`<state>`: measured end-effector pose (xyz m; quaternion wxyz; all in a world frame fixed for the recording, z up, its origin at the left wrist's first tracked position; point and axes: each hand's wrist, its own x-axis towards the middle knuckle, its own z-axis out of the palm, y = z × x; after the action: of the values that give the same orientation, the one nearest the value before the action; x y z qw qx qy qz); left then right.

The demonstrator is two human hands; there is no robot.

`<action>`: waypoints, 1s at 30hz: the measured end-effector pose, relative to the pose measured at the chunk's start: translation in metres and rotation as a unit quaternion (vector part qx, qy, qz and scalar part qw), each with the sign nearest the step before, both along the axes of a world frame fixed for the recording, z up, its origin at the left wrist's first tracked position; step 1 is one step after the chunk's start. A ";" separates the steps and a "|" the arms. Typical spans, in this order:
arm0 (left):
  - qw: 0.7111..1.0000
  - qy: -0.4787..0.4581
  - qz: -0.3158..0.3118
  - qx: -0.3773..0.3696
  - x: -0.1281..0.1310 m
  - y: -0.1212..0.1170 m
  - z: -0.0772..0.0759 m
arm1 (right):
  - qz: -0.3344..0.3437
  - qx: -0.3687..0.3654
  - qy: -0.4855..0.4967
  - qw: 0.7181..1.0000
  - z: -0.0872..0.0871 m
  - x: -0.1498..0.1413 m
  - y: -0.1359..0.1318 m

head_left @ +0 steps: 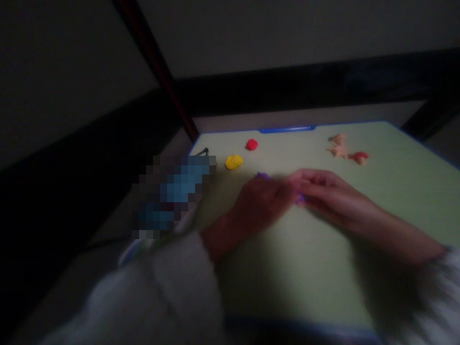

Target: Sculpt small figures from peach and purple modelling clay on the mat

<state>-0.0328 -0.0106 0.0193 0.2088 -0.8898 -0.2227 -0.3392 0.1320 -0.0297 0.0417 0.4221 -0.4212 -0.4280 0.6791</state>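
Observation:
My left hand point(260, 203) and my right hand point(328, 194) meet above the middle of the table, fingertips together. Between them a small bit of purple modelling clay point(299, 199) shows under the right fingers. Both hands are closed around it in a pinch, and most of it is hidden. Just beyond the left hand, another patch of purple clay point(263, 175) peeks out, partly covered by the hand. The picture is dark and a little blurred about the hands.
On the light green table point(287, 268) lie a yellow clay lump point(234, 162) and a red clay lump point(252, 144). Farther right are several peach-coloured shaped pieces point(339, 151), one with red point(360, 157). A blue handle point(287, 129) edges the far side. A blurred-out blue area point(187, 182) borders the left.

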 end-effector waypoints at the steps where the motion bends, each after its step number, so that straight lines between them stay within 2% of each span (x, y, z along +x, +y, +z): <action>1: 1.000 -0.001 -0.001 0.002 0.000 0.000 0.000 | -0.001 -0.005 0.002 1.000 0.000 0.000 0.000; 12: 1.000 -0.002 0.004 -0.013 0.000 0.001 -0.001 | -0.014 -0.004 0.010 1.000 0.001 0.000 0.000; 14: 0.999 -0.020 0.009 -0.040 -0.001 0.000 -0.001 | -0.022 -0.006 0.012 1.000 0.001 0.000 0.000; 16: 0.991 -0.075 0.006 -0.113 -0.001 -0.002 -0.002 | -0.035 -0.005 0.014 0.999 0.001 0.001 0.000; 18: 0.958 -0.164 0.009 -0.235 0.002 -0.002 -0.005 | -0.048 -0.001 0.020 0.999 0.000 0.003 0.002; 19: 0.928 -0.211 0.008 -0.308 0.004 -0.002 -0.008 | -0.054 0.002 0.024 0.998 0.000 0.003 0.002; 22: 0.798 -0.322 -0.038 -0.509 0.012 -0.001 -0.015 | -0.065 0.013 0.027 0.997 -0.002 0.005 0.005; 24: 0.718 -0.353 -0.085 -0.594 0.017 0.000 -0.018 | -0.065 0.025 0.022 0.997 -0.003 0.005 0.006; 25: 0.692 -0.362 -0.097 -0.617 0.018 0.000 -0.018 | -0.061 0.034 0.018 0.997 -0.004 0.004 0.006; 27: 0.669 -0.373 -0.102 -0.635 0.019 0.001 -0.017 | -0.056 0.057 0.001 0.997 -0.004 0.004 0.006; 30: 0.666 -0.387 -0.098 -0.630 0.019 0.001 -0.013 | -0.059 0.093 -0.040 0.993 -0.004 0.004 0.005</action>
<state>-0.0143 -0.0094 0.0066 -0.5407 -0.6149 -0.3556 -0.4506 0.1356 -0.0242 0.0373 0.4812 -0.4314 -0.4807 0.5927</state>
